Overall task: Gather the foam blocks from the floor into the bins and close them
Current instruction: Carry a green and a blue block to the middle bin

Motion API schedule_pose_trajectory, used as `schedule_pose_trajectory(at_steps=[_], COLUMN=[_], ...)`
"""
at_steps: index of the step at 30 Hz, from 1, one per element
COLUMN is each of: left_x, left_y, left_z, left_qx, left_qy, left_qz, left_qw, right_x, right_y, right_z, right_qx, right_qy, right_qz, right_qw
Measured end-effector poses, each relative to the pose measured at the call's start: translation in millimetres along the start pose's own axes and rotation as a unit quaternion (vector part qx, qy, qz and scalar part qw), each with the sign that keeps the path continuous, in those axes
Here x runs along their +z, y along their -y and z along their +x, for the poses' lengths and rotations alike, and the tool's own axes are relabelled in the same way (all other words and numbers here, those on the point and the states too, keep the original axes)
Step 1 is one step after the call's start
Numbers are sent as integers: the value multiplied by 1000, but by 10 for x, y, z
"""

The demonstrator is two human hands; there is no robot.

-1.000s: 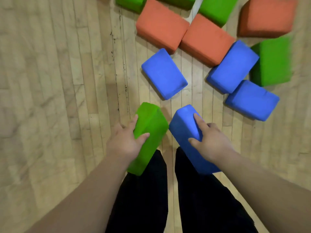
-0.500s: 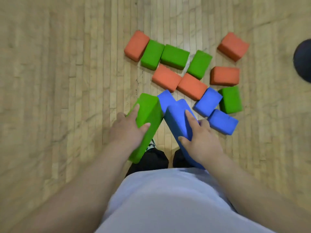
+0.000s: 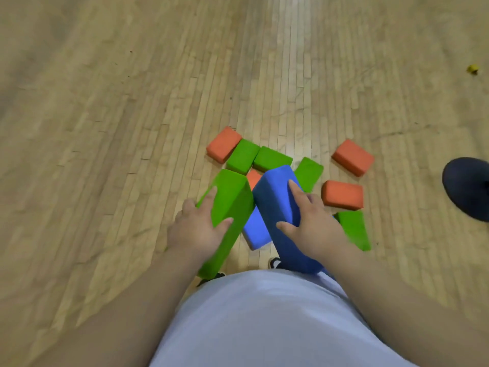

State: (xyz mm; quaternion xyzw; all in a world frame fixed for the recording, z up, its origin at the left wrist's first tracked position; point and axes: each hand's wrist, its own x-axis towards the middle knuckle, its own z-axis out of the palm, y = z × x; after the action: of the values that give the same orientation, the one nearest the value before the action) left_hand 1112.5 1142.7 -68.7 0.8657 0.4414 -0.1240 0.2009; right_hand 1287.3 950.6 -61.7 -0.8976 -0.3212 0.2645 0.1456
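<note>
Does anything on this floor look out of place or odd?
Mostly no: the foam blocks lie scattered but look undamaged. One small yellow bit sits alone on the wooden floor far to the right, too blurred to identify, and a dark rounded object pokes in at the right edge.

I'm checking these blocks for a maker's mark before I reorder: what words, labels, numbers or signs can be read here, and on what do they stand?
None can be read.
The green block in the left hand and the blue block in the right hand show plain faces, as do the orange blocks on the floor.
The small yellow thing is too small and blurred to tell.
</note>
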Motion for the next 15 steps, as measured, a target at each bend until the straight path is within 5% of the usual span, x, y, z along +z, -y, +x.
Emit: schedule_pose_trajectory(at_steps=[9,15], left_x=[403,855], left_y=[-511,-426], left_z=[-384,-1349], left_qx=[-171,-344], left_qy=[-18,-24], left_qz=[-79,-170], left_qw=[982,923], right_x=[-420,-110], right_y=[-387,-169], right_z=[503,476], right_qx=[-138,-271], right_qy=[115,231], right_qz=[-77,-153], right_qw=[981,922])
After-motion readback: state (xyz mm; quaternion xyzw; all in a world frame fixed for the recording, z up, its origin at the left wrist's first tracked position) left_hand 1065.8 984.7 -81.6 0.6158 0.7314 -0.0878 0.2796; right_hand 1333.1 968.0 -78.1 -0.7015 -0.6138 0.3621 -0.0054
